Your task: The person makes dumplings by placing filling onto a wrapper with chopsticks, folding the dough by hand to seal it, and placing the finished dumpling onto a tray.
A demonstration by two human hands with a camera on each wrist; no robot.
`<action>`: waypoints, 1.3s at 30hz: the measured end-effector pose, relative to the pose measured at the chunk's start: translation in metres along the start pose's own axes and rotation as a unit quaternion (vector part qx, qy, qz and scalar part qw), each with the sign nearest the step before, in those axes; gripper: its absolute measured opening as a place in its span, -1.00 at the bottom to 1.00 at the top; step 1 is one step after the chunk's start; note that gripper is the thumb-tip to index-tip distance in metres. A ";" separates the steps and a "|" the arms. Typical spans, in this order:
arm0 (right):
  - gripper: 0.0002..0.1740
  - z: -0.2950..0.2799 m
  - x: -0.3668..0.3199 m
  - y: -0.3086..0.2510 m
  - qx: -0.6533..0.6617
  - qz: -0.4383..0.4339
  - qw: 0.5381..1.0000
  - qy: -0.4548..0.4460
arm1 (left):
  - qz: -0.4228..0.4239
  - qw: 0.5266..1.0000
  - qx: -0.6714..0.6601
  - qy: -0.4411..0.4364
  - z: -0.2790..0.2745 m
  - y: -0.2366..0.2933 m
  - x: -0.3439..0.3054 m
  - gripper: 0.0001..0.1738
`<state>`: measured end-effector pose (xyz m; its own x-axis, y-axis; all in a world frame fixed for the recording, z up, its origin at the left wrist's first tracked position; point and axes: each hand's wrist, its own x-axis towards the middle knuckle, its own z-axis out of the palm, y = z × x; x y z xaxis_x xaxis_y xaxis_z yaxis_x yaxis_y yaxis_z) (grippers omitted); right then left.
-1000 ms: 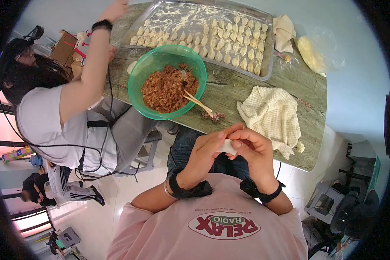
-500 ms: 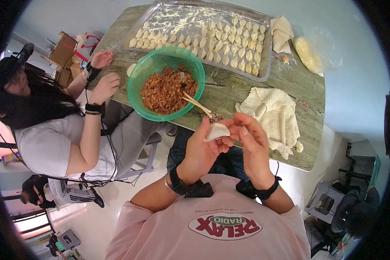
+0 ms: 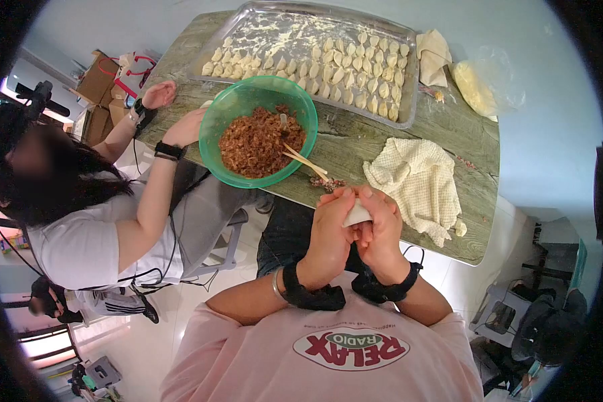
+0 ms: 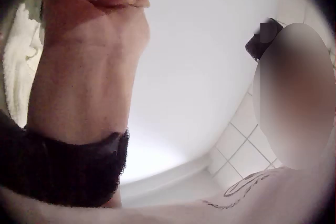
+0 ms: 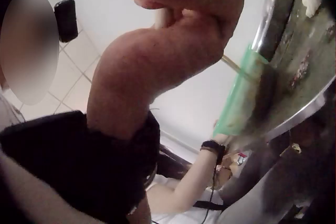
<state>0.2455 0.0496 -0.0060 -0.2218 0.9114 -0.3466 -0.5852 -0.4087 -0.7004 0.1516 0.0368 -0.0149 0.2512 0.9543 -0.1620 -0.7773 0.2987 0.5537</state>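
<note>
A white folded dumpling (image 3: 358, 213) is squeezed between my two hands, just off the table's near edge. My left hand (image 3: 329, 224) wraps it from one side, thumb along the dough. From the other side my right hand (image 3: 382, 224) presses round it, the fingers of both hands meeting at its far end. Only the dumpling's pale middle shows between the thumbs; its ends are hidden. In the right wrist view a sliver of dough (image 5: 161, 19) shows between the hands.
A green bowl (image 3: 211, 144) of meat filling with chopsticks (image 3: 305, 161) stands on the table. Behind it is a metal tray (image 3: 414, 87) with rows of dumplings. A cream cloth (image 3: 415, 184) and a plastic bag (image 3: 479, 87) lie right. Another person (image 3: 87, 228) sits left, one hand by the bowl.
My hands were at the dumpling, then came apart with it resting on the left fingers; now both close round it again. The other person's arm came down from the tray side to the bowl.
</note>
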 end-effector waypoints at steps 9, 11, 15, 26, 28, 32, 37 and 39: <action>-0.78 0.002 -0.003 0.011 -0.161 -0.175 0.971 0.019 | 0.072 0.980 0.176 0.064 0.016 -0.007 -0.008 -0.56; -0.76 -0.003 0.000 0.020 -0.170 -0.220 0.960 0.021 | 0.072 0.978 0.175 0.090 0.012 -0.015 -0.006 -0.53; -0.71 -0.023 -0.001 0.014 -0.212 -0.032 0.976 0.042 | -0.010 0.979 0.172 0.110 -0.004 -0.014 0.000 -0.50; -0.29 -0.029 -0.018 -0.016 -0.001 0.064 0.987 -0.148 | 0.303 0.731 0.604 -0.096 -0.025 0.013 -0.001 -0.52; -0.36 -0.042 -0.017 -0.016 -0.013 0.081 0.984 -0.161 | 0.280 0.704 0.643 -0.113 -0.018 0.018 -0.005 -0.49; -0.57 -0.041 -0.021 -0.020 -0.061 0.059 0.987 -0.135 | 0.200 0.761 0.605 -0.119 -0.012 0.022 -0.011 -0.29; -0.61 -0.035 -0.027 -0.023 -0.305 -0.077 0.948 -0.056 | 0.203 0.799 0.561 -0.073 -0.012 0.026 -0.015 -0.51; -0.65 -0.029 -0.028 -0.021 -0.263 -0.107 0.957 -0.052 | 0.240 0.795 0.555 -0.049 -0.006 0.027 -0.015 -0.68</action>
<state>0.2864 0.0316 0.0006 -0.2330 0.9656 -0.1157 -0.1582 -0.1550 -0.9752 0.1239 0.0306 -0.0025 0.1660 0.9331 0.3191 0.1756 -0.3464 0.9215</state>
